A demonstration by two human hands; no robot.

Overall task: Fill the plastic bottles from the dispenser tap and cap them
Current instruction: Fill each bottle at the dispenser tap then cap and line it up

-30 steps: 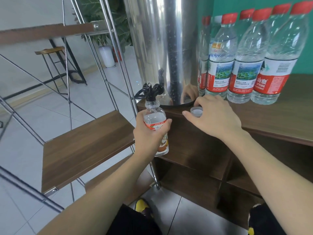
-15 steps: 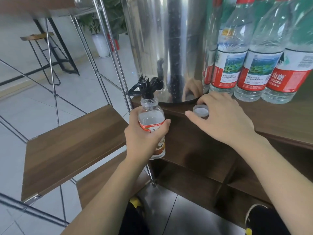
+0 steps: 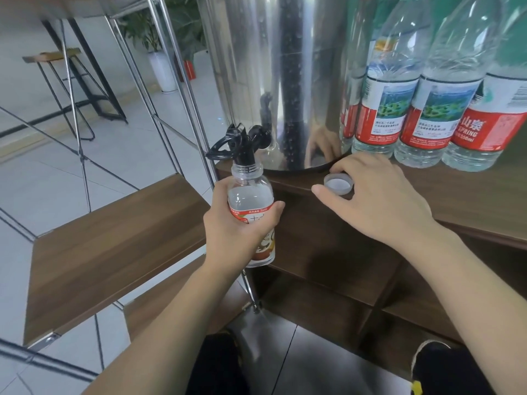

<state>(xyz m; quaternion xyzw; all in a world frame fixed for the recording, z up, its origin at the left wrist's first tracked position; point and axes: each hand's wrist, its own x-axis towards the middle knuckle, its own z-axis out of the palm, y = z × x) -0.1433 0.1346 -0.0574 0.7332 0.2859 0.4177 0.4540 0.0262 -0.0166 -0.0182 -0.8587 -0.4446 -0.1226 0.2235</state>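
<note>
Clear plastic bottle (image 3: pixel 251 212), upright and uncapped, held under the black tap (image 3: pixel 245 151) of the steel dispenser (image 3: pixel 256 67), neck just below the spout, long axis vertical. Gripped round the label by the left hand (image 3: pixel 236 232), fingers and thumb curled about the body; hangs off the left end of the desk (image 3: pixel 427 195) over open floor, with nothing beneath it. Water level sits near the shoulder (judged nearly full, though flow from the spout cannot be made out). Lying mouth-up on the desk edge, the white cap (image 3: pixel 338 183), just right of the bottle and level with its shoulder. Cupped over the cap, the right hand (image 3: pixel 376 201), thumb and fingers spread round it, touching or nearly so; whether already pinching cannot be told. Clearly the nearer hand for the cap. Likely next: lower the bottle clear of the spout, then bring the cap across leftward and down onto the neck. Room for that is open between hands; tight only behind, where the dispenser wall and the row of red-capped bottles (image 3: pixel 413 109) stand close.
</note>
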